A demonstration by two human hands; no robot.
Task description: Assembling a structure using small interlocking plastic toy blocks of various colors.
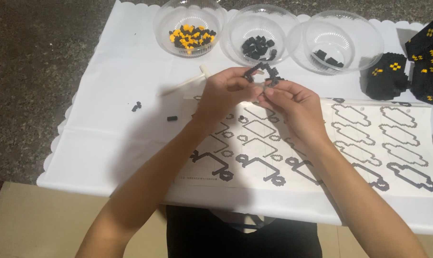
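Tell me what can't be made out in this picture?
- Head view: part of the black brick chain is hidden under the fingers of both hands.
- Black-and-yellow brick model: cut off by the right edge.
- Instruction sheet: middle diagrams covered by the forearms.
- Loose black bricks: too small to judge shape.

Hobby table, prob. home: white scalloped cloth point(106, 143), clear bowls point(340, 40) w/ tiny bricks, instruction sheet point(369, 143).
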